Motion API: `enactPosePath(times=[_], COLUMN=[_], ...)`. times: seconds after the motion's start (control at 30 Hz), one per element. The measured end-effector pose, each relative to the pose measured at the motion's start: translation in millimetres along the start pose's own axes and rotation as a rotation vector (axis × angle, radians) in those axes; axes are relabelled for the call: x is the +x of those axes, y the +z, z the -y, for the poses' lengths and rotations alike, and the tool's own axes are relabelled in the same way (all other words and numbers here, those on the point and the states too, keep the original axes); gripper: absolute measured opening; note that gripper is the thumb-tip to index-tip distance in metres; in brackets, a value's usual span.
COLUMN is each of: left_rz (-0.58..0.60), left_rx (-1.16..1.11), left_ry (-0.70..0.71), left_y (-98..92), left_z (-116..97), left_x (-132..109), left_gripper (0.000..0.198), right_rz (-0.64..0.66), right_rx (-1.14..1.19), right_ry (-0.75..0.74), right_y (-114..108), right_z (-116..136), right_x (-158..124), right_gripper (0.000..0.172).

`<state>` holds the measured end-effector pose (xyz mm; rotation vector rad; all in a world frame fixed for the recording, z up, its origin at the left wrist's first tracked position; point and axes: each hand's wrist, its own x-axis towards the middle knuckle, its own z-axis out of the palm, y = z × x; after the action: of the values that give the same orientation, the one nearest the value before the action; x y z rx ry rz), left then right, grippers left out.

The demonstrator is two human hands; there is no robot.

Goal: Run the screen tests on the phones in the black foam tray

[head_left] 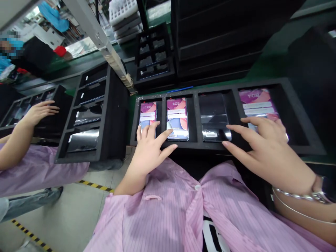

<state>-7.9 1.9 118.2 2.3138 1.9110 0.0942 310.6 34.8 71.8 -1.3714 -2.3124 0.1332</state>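
Observation:
Before me lies a black foam tray (195, 115) with smartphones in its slots. The leftmost smartphone (148, 111) has its screen lit; over its lower part rests my left hand (151, 150), fingers spread. The thumb side of that hand reaches the lower edge of a second lit smartphone (177, 117). A dark-screened smartphone (214, 117) sits in the third slot. My right hand (267, 150) is open, thumb and index finger apart at that phone's lower right corner. Its other fingers cover part of the rightmost lit smartphone (256, 101). Whether the fingertips touch the screens I cannot tell.
To the left stands a stack of black trays (112, 115) holding dark phones. Behind are another phone tray (153, 56) and a tall black stack (210, 38). A metal post (105, 42) rises at the back left. A co-worker's hand (39, 112) is at far left.

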Motion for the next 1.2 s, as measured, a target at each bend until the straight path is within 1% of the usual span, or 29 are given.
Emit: enactPosePath(times=[0.17,0.33,0.43,0.5,0.57,0.6,0.63,0.7,0.77,0.8,0.83,0.9,1.0,1.1,1.2], left_rz=[0.072,0.072,0.078,0.104,0.135,0.131,0.099,-0.038,-0.187,-0.229,-0.243,-0.216,-0.127,-0.036,0.003], left_rx=[0.054,0.048,0.057,0.063,0.063,0.064,0.066,0.063,0.034,0.010,-0.015,-0.042,-0.023,-0.007,0.006], left_ry=[0.006,-0.033,-0.023,-0.016,-0.020,-0.038,-0.067,-0.137,-0.160,-0.143,-0.114,-0.056,-0.038,-0.060,-0.079], left_y=[0.7,0.8,-2.0,-4.4,-7.1,-8.9,-11.0,-16.3,-21.8,-23.8,-24.9,-23.2,-12.1,-0.9,-0.1], left_z=[1,2,5,9,14,17,20,24,24,23,21,15,8,6,4], left_x=[5,21,38,54,74,82,90,97,91,85,77,62,48,48,48], left_gripper=[0.055,0.053,0.058,0.061,0.064,0.065,0.068,0.078,0.089,0.093,0.095,0.094,0.087,0.082,0.082], right_rz=[0.053,0.091,0.099,0.103,0.133,0.150,0.158,0.120,0.029,-0.010,-0.031,-0.023,0.034,0.061,0.058], right_rx=[-0.109,-0.133,-0.115,-0.102,-0.084,-0.079,-0.076,-0.070,-0.049,-0.029,-0.005,0.039,0.059,0.020,-0.013], right_ry=[0.037,0.065,0.079,0.091,0.132,0.171,0.218,0.292,0.278,0.239,0.190,0.108,0.071,0.094,0.110], right_y=[0,-2,1,6,11,12,11,3,-9,-15,-19,-22,-12,-1,-1], right_z=[-1,-2,-8,-18,-30,-35,-39,-40,-31,-25,-18,-6,1,-2,-4], right_x=[-4,6,18,30,44,51,57,64,62,59,55,46,39,38,38], right_gripper=[0.059,0.065,0.070,0.069,0.068,0.068,0.071,0.075,0.076,0.075,0.074,0.070,0.062,0.060,0.065])
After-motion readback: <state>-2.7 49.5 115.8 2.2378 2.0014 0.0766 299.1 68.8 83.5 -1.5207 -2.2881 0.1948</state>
